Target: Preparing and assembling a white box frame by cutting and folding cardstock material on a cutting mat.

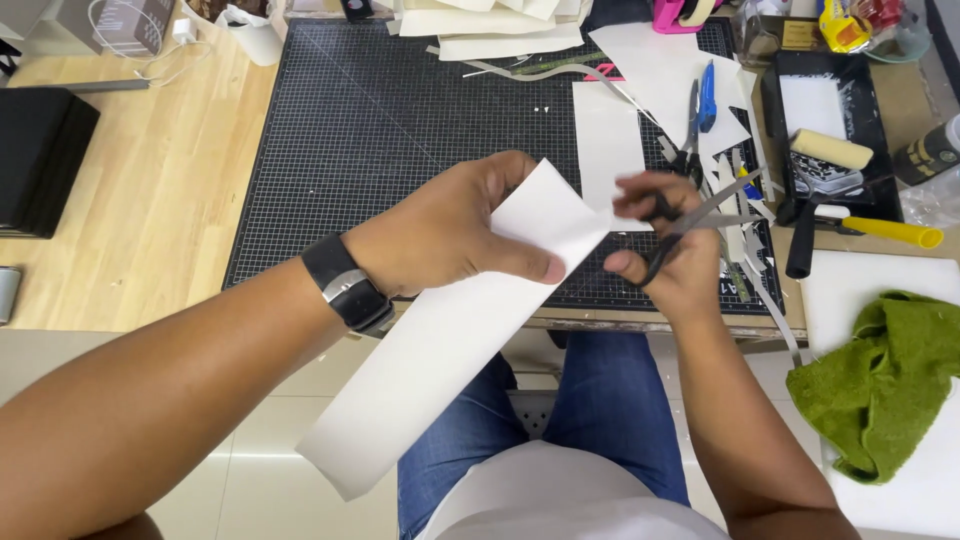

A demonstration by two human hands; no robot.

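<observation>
I see my left hand (455,235) clamped on the paper strip (440,350), long axis running down-left over my lap. Right hand (675,260) closed on open scissors (690,215) just beside the strip's upper end.

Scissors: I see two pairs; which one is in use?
The black-handled scissors in the right hand, blades open. The other scissors lie untouched on the cutting mat.

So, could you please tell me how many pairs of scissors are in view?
2: one pair of scissors in the right hand, another pair lying on the cutting mat behind it. Clutter may hide more.
</observation>
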